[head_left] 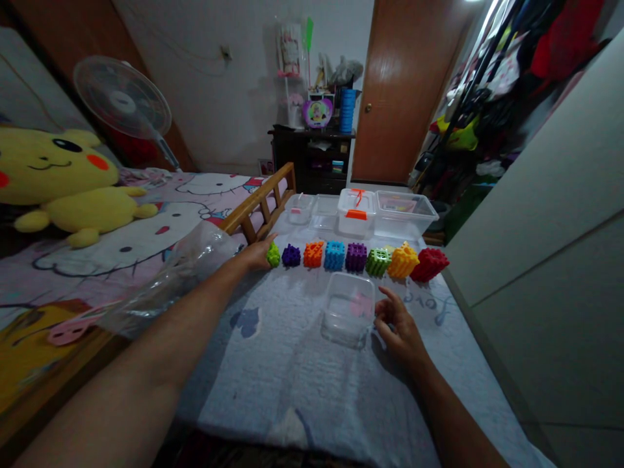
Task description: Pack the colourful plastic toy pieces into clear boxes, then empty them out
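- At the left hand [257,255], a lime-green block [273,255] meets the fingertips; whether it is gripped, I cannot tell.
- Rightward from there, seven more blocks [335,255] reach beyond the right hand [397,325].
- Loosely curled, that hand grasps nothing, just beside a clear box [345,300].
- Nearer than both hands, cloth [273,370] spreads toward the front edge.

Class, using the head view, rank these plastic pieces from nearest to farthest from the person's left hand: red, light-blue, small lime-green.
1. Lime-green pieces: at the left hand, on the row's left end.
2. Light-blue pieces: farther right, near the row's middle.
3. Red pieces: at the row's right end.
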A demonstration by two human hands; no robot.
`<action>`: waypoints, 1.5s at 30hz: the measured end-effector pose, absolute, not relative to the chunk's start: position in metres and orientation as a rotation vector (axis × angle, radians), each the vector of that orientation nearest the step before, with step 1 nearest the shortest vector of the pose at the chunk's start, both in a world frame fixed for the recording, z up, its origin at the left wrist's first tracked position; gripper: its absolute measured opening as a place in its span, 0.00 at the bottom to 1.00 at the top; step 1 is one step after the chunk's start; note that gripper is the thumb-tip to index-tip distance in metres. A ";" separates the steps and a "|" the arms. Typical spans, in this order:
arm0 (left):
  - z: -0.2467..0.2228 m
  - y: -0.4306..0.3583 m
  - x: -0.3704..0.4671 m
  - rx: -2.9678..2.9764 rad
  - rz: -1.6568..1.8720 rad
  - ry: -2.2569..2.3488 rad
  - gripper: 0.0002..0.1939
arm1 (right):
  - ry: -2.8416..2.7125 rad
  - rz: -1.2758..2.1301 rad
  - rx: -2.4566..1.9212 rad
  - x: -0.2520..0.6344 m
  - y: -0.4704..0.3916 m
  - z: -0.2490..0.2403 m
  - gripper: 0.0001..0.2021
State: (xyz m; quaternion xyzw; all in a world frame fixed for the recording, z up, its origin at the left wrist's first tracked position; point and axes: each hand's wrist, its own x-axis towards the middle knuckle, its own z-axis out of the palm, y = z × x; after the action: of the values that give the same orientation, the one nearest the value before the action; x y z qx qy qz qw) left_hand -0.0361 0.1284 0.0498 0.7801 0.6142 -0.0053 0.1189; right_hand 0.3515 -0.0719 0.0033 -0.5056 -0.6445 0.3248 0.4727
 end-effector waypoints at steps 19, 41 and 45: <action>0.073 0.107 -0.036 2.286 -0.094 1.919 0.56 | -1.516 0.909 -1.271 0.347 -0.069 0.006 0.28; 0.147 -0.010 0.128 2.626 0.223 0.851 0.53 | -1.584 0.869 -1.277 0.348 -0.067 0.007 0.27; 0.142 -0.008 0.139 2.613 0.160 0.862 0.53 | -1.592 0.866 -1.268 0.347 -0.066 0.007 0.26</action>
State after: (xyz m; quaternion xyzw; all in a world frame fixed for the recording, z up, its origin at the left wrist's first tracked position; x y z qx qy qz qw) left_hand 0.1391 -0.0077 0.1415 0.9305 0.3070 0.0569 0.1915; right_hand 0.3471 -0.0660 0.0071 -0.5125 -0.6432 0.3501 0.4483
